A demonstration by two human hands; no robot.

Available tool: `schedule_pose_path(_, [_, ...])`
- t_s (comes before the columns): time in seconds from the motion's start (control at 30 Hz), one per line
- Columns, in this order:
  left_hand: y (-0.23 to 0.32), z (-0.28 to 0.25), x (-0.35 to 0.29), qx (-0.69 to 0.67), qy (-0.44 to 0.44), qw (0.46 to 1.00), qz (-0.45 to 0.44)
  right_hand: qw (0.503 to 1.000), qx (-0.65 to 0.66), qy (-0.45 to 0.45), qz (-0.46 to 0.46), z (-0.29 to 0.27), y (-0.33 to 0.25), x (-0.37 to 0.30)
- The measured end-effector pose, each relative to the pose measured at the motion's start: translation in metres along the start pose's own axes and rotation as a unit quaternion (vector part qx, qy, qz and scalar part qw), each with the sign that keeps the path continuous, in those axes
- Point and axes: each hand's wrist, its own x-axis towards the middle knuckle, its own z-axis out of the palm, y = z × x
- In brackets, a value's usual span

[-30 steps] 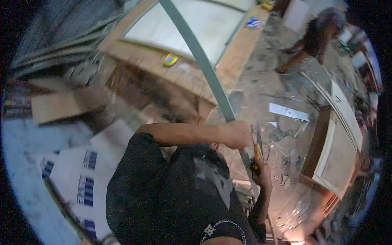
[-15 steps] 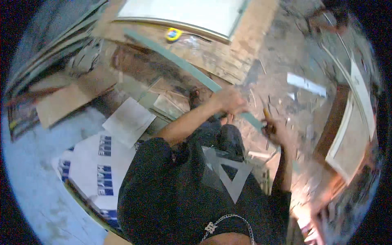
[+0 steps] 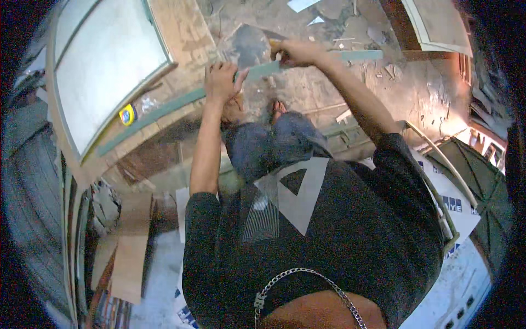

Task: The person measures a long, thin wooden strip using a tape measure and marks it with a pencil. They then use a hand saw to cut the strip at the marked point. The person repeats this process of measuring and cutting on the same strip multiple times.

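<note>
A long, narrow green strip (image 3: pixel 181 102) runs slantwise from the workbench on the left to beyond my right arm. My left hand (image 3: pixel 220 82) lies over it, fingers bent across it and thumb apart along its near side. To the right, my right hand (image 3: pixel 296 53) is closed around a small tool with a yellow handle (image 3: pixel 273 43), right at the strip. The tool's working end is blurred, so its kind is unclear. The strip's right end (image 3: pixel 370 55) sticks out past my right wrist.
A wooden workbench (image 3: pixel 189 30) carries a framed white panel (image 3: pixel 112 66) and a yellow tape measure (image 3: pixel 127 114). Scraps litter the floor beyond. Sheets of board (image 3: pixel 438 24) lean at the far right; a brown board (image 3: pixel 131 247) stands near left.
My view has swung round, so the bench now lies at the left. The strip slants the other way. My left hand has shifted along it; my right hand keeps the yellow-handled tool.
</note>
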Motion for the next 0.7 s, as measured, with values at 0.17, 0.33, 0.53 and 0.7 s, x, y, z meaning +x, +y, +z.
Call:
schedule_pose_path(0.17, [-0.021, -0.003, 0.002, 0.041, -0.052, 0.998, 0.012, 0.991, 0.058, 0.120, 0.032, -0.005, 0.028, 0.017])
schedule_pose_path(0.33, [-0.036, 0.002, -0.003, 0.065, 0.009, 0.998, 0.002, 0.923, 0.054, 0.380, -0.011, -0.028, 0.001, -0.030])
schedule_pose_path(0.53, [-0.037, -0.007, 0.002, 0.067, 0.000, 0.998, 0.021, 0.825, -0.002, 0.547, 0.141, -0.048, -0.068, -0.116])
schedule_pose_path(0.7, [-0.059, -0.021, -0.007, 0.015, -0.010, 1.000, 0.003, 0.691, 0.196, 0.653, 0.239, 0.015, -0.113, -0.149])
